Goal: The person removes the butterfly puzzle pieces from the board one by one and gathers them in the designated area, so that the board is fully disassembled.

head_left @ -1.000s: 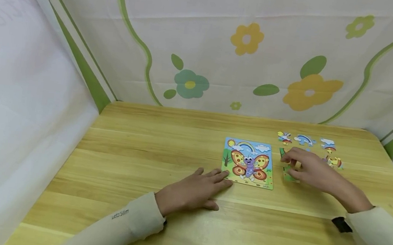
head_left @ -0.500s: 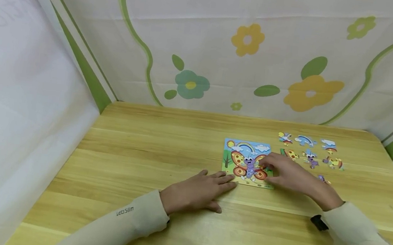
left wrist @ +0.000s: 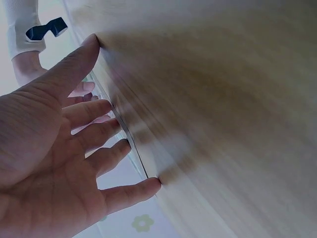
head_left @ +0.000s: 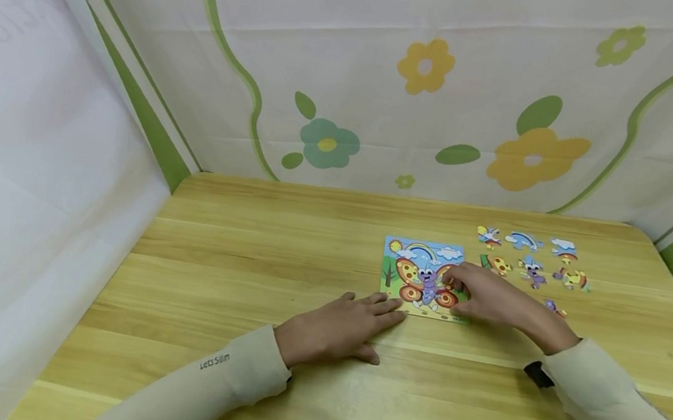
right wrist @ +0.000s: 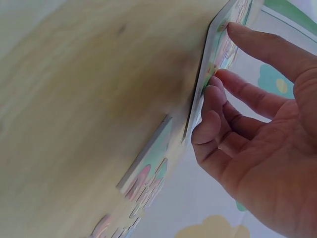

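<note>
A square butterfly puzzle board (head_left: 393,282) lies flat on the wooden table. Spread out, my left hand (head_left: 338,328) rests its fingertips at the board's lower left edge, and the left wrist view shows its thumb (left wrist: 89,49) down on the tabletop. Over the right side of the board is my right hand (head_left: 485,293), thumb and bent fingertips parted on its surface. From the right wrist view I cannot tell whether they pinch a piece. Loose puzzle pieces lie right of the board, among them a rainbow piece (head_left: 523,241) and a purple one (head_left: 532,272); the right hand hides some.
A flat-edged piece (right wrist: 148,161) lies on the table beside the board in the right wrist view. White cloth with printed flowers (head_left: 424,67) hangs along the table's back edge. A cloth wall (head_left: 52,136) closes the left side.
My right hand has moved left from the loose pieces onto the board's right side, uncovering several pieces, and has stayed there. My left hand has shifted slightly right along the board's edge.
</note>
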A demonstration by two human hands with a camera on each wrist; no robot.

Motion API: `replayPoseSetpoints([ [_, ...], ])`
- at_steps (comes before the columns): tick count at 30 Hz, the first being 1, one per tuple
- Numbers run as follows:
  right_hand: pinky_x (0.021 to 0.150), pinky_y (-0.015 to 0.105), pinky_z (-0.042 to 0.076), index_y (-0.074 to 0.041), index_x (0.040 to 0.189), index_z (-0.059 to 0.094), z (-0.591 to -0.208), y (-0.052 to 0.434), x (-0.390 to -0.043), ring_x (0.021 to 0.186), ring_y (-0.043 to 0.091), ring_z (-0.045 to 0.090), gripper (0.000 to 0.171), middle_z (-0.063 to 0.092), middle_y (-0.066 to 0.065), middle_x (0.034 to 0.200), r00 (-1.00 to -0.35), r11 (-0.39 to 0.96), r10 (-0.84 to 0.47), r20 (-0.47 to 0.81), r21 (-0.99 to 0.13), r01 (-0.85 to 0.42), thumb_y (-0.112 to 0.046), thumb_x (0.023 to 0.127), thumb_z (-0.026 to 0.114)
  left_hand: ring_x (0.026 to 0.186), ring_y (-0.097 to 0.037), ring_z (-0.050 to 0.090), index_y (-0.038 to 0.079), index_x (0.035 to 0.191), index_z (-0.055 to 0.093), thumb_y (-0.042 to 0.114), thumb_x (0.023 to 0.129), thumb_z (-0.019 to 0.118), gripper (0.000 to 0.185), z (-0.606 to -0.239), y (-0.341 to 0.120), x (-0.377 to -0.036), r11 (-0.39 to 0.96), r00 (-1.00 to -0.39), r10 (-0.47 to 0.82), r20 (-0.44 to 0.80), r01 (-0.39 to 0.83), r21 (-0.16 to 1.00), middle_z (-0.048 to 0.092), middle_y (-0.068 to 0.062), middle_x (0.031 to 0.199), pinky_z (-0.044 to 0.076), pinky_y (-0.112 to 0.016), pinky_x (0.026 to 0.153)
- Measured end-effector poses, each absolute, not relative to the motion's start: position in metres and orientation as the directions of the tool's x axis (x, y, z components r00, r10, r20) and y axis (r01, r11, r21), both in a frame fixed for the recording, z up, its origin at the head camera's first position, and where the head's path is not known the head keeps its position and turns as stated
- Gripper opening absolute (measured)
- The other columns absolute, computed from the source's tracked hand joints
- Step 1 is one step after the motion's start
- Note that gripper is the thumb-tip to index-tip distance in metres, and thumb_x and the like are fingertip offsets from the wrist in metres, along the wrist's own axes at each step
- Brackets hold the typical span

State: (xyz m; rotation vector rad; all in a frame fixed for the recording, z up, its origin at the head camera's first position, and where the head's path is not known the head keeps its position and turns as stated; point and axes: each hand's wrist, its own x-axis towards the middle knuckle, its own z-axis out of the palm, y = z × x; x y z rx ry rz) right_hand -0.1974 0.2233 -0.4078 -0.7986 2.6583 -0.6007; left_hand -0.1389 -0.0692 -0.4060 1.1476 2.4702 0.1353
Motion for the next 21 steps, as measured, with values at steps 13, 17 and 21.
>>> replayPoseSetpoints([
  [13,0.076,0.034,0.050,0.006,0.123,0.065,-0.4083,0.2216,-0.1984,0.089,0.018,0.054,0.043,0.062,0.007,0.100,-0.809,0.763,-0.551,-0.202,-0.514,-0.391,-0.005,0.085,0.081,0.164,-0.021,0.018,0.022,0.168,0.026,0.046,0.102,0.063,0.080,-0.4055,-0.0698,-0.1377,0.658,-0.577,0.748,-0.329,0.709,0.253,0.016,0.004,0.177,0.035,-0.057,0.124],
  [17,0.079,0.037,0.052,0.005,0.122,0.065,-0.4089,0.2223,-0.1974,0.093,0.020,0.058,0.045,0.064,0.009,0.104,-0.813,0.761,-0.552,-0.183,-0.510,-0.401,-0.005,0.082,0.083,0.164,-0.020,0.019,0.023,0.168,0.026,0.046,0.102,0.063,0.079,-0.4050,-0.0693,-0.1384,0.662,-0.579,0.744,-0.334,0.708,0.245,0.016,0.004,0.177,0.035,-0.056,0.124],
  [21,0.082,0.040,0.054,0.006,0.122,0.065,-0.4090,0.2222,-0.1965,0.096,0.022,0.060,0.048,0.065,0.011,0.107,-0.816,0.763,-0.551,-0.174,-0.501,-0.409,-0.006,0.080,0.084,0.164,-0.020,0.019,0.023,0.168,0.026,0.047,0.102,0.063,0.079,-0.4056,-0.0692,-0.1392,0.665,-0.582,0.740,-0.337,0.707,0.242,0.016,0.005,0.177,0.035,-0.056,0.125],
])
